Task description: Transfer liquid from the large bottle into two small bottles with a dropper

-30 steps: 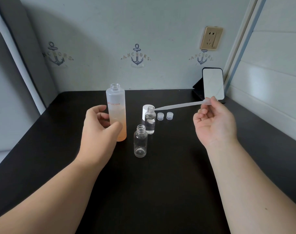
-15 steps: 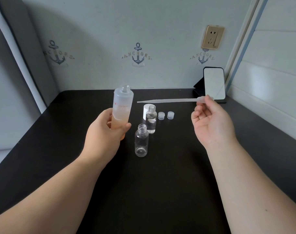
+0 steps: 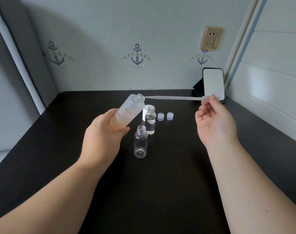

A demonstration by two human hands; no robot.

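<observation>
My left hand [image 3: 101, 137] grips the large frosted bottle [image 3: 129, 112] by its base, lifted off the table and tilted right, its open mouth up; orange liquid sits in its lower part. My right hand [image 3: 214, 122] pinches the bulb end of a long clear dropper [image 3: 174, 98] held almost level, its tip right at the bottle's mouth. Two small clear bottles stand uncapped on the black table: the nearer one [image 3: 140, 144] looks empty, the farther one [image 3: 150, 120] holds clear liquid.
A white cap [image 3: 144, 114] stands behind the farther small bottle, and two small clear caps [image 3: 160, 116] [image 3: 169, 116] lie to its right. A phone on a stand [image 3: 213, 85] leans at the back right corner. Walls close in the black table [image 3: 160, 183] at back and right.
My left hand took hold of the large bottle, lifted it and tilted it right. My right hand swung the dropper's tip from the farther small bottle up to the large bottle's mouth.
</observation>
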